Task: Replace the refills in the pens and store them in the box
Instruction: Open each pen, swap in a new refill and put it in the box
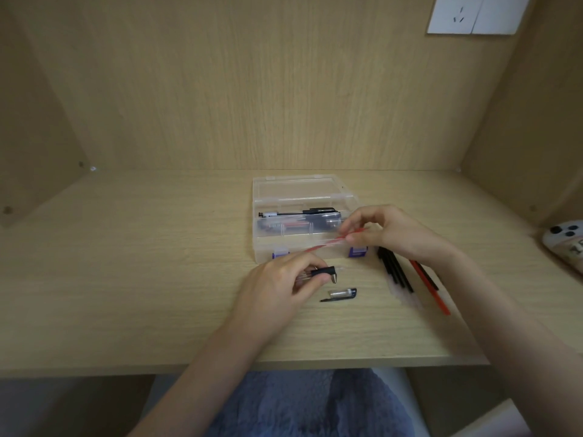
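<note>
A clear plastic box with purple latches lies open on the desk, with several pens inside. My left hand grips a clear pen barrel with a black cap end, just in front of the box. My right hand pinches a red refill at its right end, and the refill slants down-left towards the barrel. A loose pen cap with a black clip lies on the desk below the barrel. Spare black refills and red refills lie to the right.
A white phone lies at the right edge of the wooden desk. Wooden walls close in the desk at the back and both sides. A white wall socket is at the top right. The desk's front edge runs near my lap.
</note>
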A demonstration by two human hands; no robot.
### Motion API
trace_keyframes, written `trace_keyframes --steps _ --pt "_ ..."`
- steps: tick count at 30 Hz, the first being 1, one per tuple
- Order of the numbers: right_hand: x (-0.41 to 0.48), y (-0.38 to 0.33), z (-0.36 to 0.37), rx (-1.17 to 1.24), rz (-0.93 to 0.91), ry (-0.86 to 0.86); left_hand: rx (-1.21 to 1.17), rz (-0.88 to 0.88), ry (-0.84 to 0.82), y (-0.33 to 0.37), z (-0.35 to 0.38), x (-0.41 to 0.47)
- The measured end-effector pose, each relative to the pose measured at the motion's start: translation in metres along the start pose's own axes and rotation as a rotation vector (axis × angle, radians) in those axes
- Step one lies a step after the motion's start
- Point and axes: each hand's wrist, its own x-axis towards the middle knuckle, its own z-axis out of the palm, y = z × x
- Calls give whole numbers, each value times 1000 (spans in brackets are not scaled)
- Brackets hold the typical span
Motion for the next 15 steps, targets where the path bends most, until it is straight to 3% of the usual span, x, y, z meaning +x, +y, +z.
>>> trace_keyframes --steps 9,12,15 --pt "-15 0 7 635 -112 418 -31 -50 17 -1 -2 -1" --pt "-19 -3 15 855 -136 475 -76 -80 22 -1 -1 -1" --pt "-23 -4 24 895 -139 480 -78 -79 30 1 -2 -1"
